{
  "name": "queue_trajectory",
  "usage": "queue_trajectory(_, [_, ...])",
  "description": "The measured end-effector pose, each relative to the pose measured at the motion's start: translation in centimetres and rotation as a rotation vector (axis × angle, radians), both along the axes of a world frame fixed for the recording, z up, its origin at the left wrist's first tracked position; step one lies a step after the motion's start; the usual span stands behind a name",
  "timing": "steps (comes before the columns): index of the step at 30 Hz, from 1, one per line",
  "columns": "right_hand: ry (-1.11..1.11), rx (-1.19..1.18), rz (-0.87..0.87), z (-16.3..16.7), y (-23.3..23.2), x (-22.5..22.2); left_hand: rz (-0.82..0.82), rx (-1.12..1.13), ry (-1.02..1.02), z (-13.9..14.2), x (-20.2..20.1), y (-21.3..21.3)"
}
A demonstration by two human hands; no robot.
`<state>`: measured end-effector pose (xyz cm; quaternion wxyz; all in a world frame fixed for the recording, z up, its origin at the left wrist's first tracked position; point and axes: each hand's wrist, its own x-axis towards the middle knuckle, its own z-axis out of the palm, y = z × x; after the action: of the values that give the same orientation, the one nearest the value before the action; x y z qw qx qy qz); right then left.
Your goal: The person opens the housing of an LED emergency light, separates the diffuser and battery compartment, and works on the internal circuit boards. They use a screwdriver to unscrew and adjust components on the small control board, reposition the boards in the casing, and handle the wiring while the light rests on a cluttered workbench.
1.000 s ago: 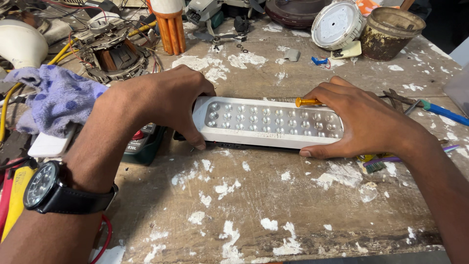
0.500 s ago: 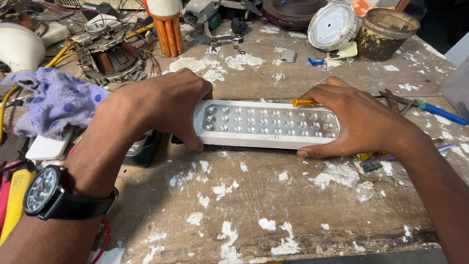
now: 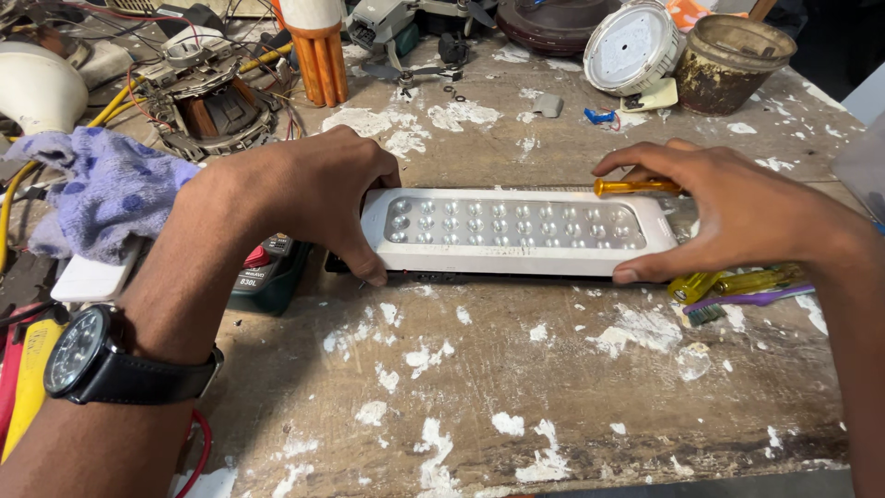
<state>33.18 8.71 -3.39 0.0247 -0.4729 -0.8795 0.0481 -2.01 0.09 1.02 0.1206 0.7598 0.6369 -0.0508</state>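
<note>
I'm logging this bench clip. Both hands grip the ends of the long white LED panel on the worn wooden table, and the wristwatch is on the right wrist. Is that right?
Not quite. The head view shows the wristwatch on the left wrist, not the right. The rest holds: the left hand and right hand grip the ends of the long white LED panel on the worn wooden table.

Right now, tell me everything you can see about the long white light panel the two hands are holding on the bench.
The light panel is a long, flat rectangular unit with rounded corners, apparently white plastic. Its clear front shows three rows of small round LEDs, all unlit. It lies face up across the paint-flecked wooden bench, with a darker base edge showing underneath. The left hand grips its left end, thumb on the near edge; the right hand grips its right end. A yellow-handled tool lies along its far edge.
</note>
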Motion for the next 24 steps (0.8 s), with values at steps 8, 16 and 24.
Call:
queue_trajectory(8, [0.322, 0.108, 0.182, 0.5, 0.8, 1.6, -0.039, 0.030, -0.037, -0.4, -1.0, 0.5])
queue_trajectory(16, [0.199, 0.029, 0.059, 0.9, 0.1, 0.4, -0.026, 0.024, -0.050, -0.5, -1.0, 0.3])
queue_trajectory(24, [0.094, -0.097, 0.025, 0.9, -0.7, -0.4, 0.008, 0.026, -0.002, -0.5, -0.4, 0.1])
